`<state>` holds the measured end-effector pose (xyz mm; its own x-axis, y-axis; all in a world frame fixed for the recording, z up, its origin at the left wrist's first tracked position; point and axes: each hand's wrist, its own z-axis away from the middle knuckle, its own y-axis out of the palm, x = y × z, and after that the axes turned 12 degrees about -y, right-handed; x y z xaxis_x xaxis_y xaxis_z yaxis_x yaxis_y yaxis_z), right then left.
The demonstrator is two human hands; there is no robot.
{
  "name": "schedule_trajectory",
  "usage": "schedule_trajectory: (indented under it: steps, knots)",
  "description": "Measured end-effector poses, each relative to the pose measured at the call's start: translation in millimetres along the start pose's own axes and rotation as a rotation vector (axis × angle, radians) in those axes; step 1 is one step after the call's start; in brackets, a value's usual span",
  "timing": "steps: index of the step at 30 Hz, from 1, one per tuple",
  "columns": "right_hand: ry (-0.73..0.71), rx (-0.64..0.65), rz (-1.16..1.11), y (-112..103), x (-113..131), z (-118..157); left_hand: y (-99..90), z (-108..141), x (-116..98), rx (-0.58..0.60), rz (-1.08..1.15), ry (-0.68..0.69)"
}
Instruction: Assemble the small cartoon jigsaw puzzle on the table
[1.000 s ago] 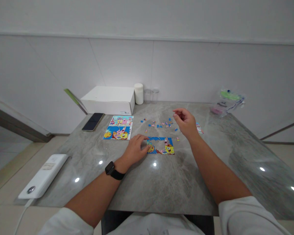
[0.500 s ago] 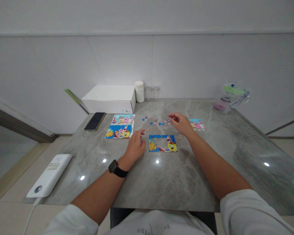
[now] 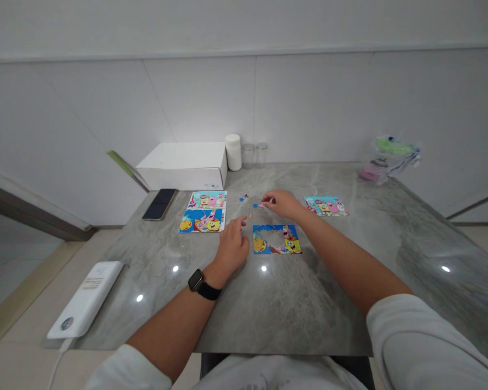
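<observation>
My left hand [image 3: 233, 242] lies low over the table, fingers loosely stretched, holding nothing. Its fingertips come close to a small loose jigsaw piece [image 3: 250, 216]. My right hand [image 3: 283, 205] reaches in from the right with curled fingers, thumb and fingertips drawn together at a pinkish jigsaw piece [image 3: 262, 205]. A blue jigsaw piece [image 3: 255, 205] lies just left of it, and the hand hides whatever is beneath it. Between my forearms is a partly filled jigsaw puzzle [image 3: 295, 234], its border filled and a grey gap in the middle.
Left of the puzzle lies a printed picture sheet [image 3: 202, 220]; at right, another cartoon picture card [image 3: 327, 206]. Other loose pieces [image 3: 244, 197] sit farther back. Around the table are a phone [image 3: 160, 204], white box [image 3: 183, 162], white bottle [image 3: 233, 153], clear jars [image 3: 261, 155], plastic bag [image 3: 386, 162] and white power bank [image 3: 85, 299].
My right hand has moved left across the loose pieces, covering some and uncovering more of the right-hand card. My left hand stays by the puzzle's left side. The view has shifted slightly.
</observation>
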<state>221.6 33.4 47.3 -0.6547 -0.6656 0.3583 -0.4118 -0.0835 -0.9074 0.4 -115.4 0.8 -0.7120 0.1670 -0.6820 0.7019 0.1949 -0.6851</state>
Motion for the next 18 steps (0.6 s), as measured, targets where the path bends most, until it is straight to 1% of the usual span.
schedule_trajectory:
  steps: [2,4,8,10,13,18]
  knots:
    - [-0.014,0.081,0.081,2,5,-24,-0.3,0,-1,-0.002,-0.004,-0.009]
    - [-0.013,0.134,0.152,6,9,-49,-1.4,-1,-1,-0.004,-0.011,-0.019]
    - [-0.029,0.191,0.238,21,19,-86,-4.6,-3,0,-0.016,-0.015,-0.033]
    - [-0.046,0.222,0.257,29,23,-96,-5.5,-5,1,-0.028,-0.015,-0.036]
    - [-0.067,0.271,0.280,38,30,-104,-4.6,-5,2,-0.036,-0.021,-0.045]
    - [-0.058,0.323,0.287,43,37,-108,-1.1,-2,0,-0.014,-0.025,-0.030]
